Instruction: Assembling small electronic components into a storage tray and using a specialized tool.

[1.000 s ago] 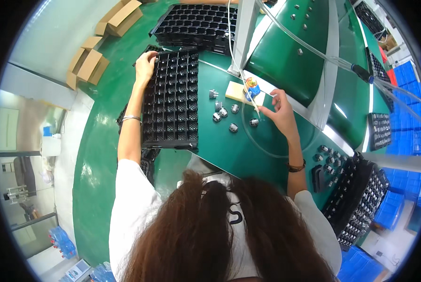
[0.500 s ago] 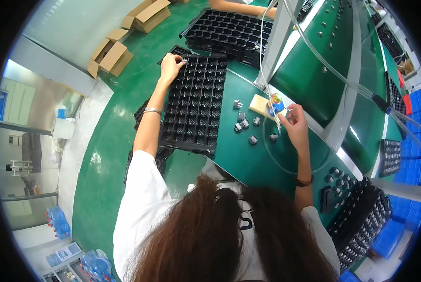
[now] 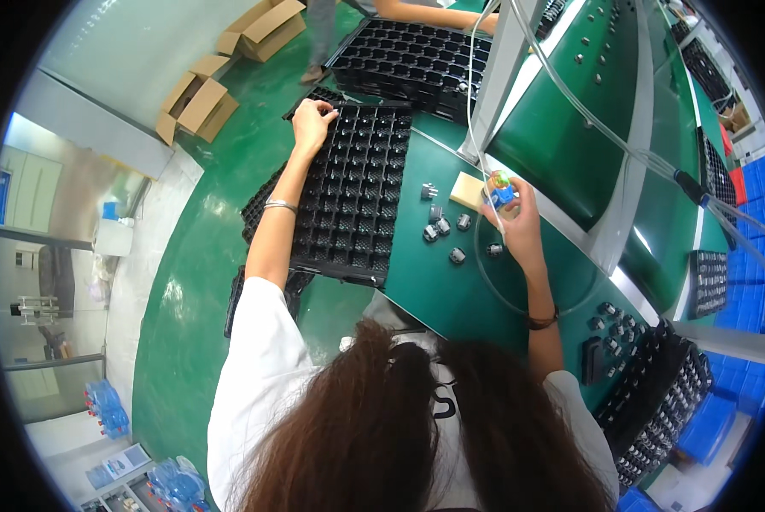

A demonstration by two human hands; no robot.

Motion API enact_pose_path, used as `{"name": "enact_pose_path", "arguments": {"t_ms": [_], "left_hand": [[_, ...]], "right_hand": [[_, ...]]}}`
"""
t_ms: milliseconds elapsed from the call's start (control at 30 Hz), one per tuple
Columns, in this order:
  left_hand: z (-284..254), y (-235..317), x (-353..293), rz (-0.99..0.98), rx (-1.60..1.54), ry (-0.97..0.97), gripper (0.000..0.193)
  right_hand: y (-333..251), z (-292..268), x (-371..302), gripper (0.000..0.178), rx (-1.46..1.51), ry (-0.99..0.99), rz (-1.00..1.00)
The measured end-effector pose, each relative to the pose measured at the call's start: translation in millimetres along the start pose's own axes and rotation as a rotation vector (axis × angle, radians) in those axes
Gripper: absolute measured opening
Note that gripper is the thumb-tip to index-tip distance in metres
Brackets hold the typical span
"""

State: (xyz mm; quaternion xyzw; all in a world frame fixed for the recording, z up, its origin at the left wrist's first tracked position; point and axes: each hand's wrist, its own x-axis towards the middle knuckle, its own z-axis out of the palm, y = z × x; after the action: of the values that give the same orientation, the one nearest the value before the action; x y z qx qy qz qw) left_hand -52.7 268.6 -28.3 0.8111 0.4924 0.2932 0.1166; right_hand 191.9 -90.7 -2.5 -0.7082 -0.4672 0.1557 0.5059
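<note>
Fingers [image 3: 329,112] of the left hand [image 3: 311,128] are drawn nearly together at the far left corner of the black celled tray [image 3: 353,192]; whether a small part sits between the tips, I cannot tell. The right hand [image 3: 521,226] is curled part-way about the blue container [image 3: 504,195] with the coloured top, thumb on one side and fingers on the other — how firm that hold is, or whether something thin is pinched there too, the hand itself hides.

The container is just beside the yellow block [image 3: 465,189], near the table's inner edge. Nearer the person lie loose metal parts [image 3: 458,255] on the green table [image 3: 425,294], between the tray and the right forearm (one of them close below the right wrist).

The step in hand looks like two-handed work: left at a tray cell, right at the container. To my eye, the next move calls for a steady left hand at the corner cell, and for right fingers that clear the thin white tube [image 3: 475,119] — its end hangs close to the thumb.
</note>
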Motion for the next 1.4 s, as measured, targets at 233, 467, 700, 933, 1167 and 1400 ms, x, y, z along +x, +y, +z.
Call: {"name": "enact_pose_path", "arguments": {"t_ms": [233,467,700,933,1167,1400], "left_hand": [[6,6,6,-0.16,0.042,0.021,0.017],[7,16,11,-0.041,0.2,0.02,0.023],[2,29,18,-0.126,0.233,-0.015,0.022],[-26,33,8,-0.316,-0.908,-0.23,0.032],[-45,125,-103,-0.537,-1.656,-0.427,0.016],[-29,186,-197,-0.741,-1.7,-0.489,0.03]], "right_hand": [[10,2,-4,0.052,0.002,0.0,0.015],[7,-3,-3,0.04,0.023,-0.01,0.065],[6,-8,-3,0.039,-0.002,-0.007,0.039],[1,-7,1,0.058,-0.014,-0.084,0.057],[16,16,23,0.034,-0.129,0.075,-0.134],[83,-38,92,0.024,0.006,0.44,0.003]]}}
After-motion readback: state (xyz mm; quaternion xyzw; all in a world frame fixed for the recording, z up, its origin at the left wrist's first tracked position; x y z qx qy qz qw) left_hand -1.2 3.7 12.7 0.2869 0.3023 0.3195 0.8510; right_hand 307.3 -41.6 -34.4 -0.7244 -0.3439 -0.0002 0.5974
